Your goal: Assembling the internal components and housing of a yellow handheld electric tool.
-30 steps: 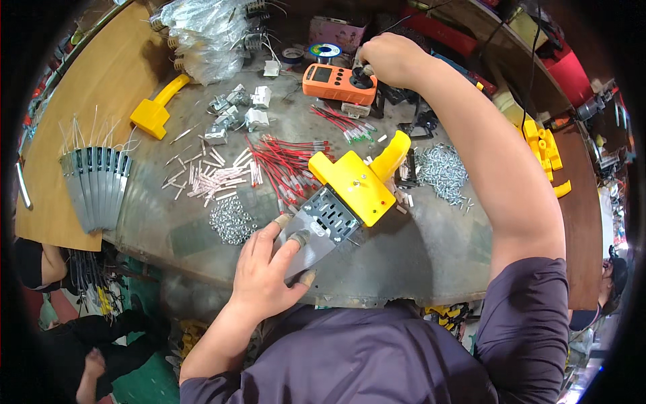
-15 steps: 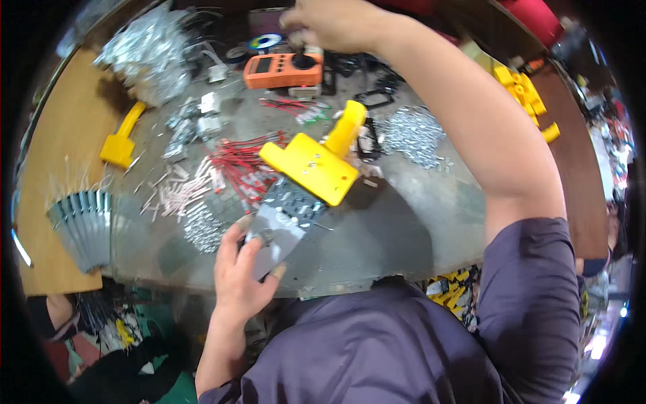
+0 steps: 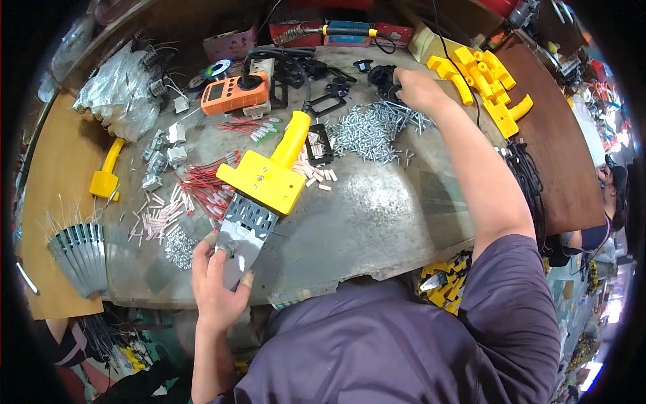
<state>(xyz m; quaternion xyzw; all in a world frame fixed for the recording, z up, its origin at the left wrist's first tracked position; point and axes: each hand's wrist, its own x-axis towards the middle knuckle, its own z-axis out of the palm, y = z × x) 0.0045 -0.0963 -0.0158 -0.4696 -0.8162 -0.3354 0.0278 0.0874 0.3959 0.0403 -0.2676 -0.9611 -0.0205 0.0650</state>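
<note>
My left hand grips the grey metal plate of a yellow-handled tool, thumb on one edge and fingers on the other. The metal part is slotted where it meets the yellow plastic body, and the handle points up and away from me. A small metal fitting sits on the plate by my fingers. At the far right of the bench, the fingers of my right hand curl at a black round part, their tips partly hidden. Just below lies a pile of silver screws.
An orange multimeter and a soldering iron lie at the back. Red wires, pale sleeves and small metal pieces cover the left-centre. Yellow housings are heaped at right, grey metal plates at left.
My right hand has moved right, from above the multimeter to the black parts beside the screws. The view has shifted. My left hand keeps hold of the tool.
</note>
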